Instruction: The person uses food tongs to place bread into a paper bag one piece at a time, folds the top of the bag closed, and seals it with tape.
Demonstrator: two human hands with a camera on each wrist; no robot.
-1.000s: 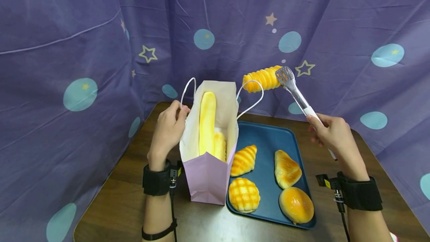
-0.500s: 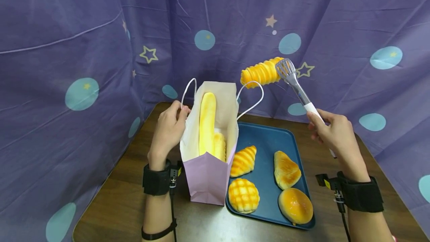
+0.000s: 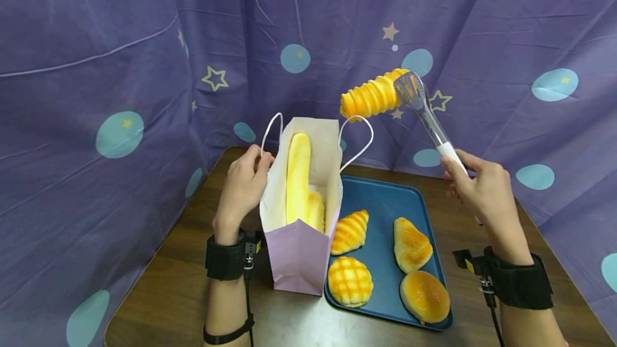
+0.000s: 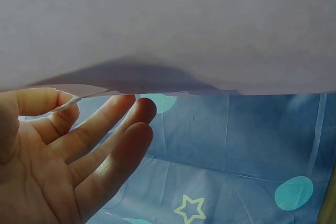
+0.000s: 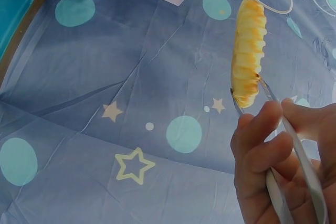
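In the head view my right hand (image 3: pixel 482 183) grips white-handled metal tongs (image 3: pixel 429 117). Their tips clamp one end of a ridged golden bread roll (image 3: pixel 371 98), held in the air behind the right handle of the lilac paper bag (image 3: pixel 299 258). My left hand (image 3: pixel 243 186) is at the bag's left edge. The left wrist view shows its thumb and index finger pinching the bag rim beside the white cord (image 4: pixel 69 103), other fingers loosely extended. Inside the upright bag are a long yellow bread (image 3: pixel 298 178) and a shorter ridged bread (image 3: pixel 315 210).
Right of the bag lies a blue tray (image 3: pixel 381 191). It carries a striped bread (image 3: pixel 350 232), a checkered bun (image 3: pixel 350 281), a triangular bread (image 3: pixel 412 245) and a round glazed bun (image 3: pixel 424 296). A purple curtain (image 3: pixel 337 15) hangs behind the wooden table (image 3: pixel 164 283).
The tongs and the ridged roll have risen and shifted slightly left, with the roll tilting more. My left hand and the bag have stayed nearly still.
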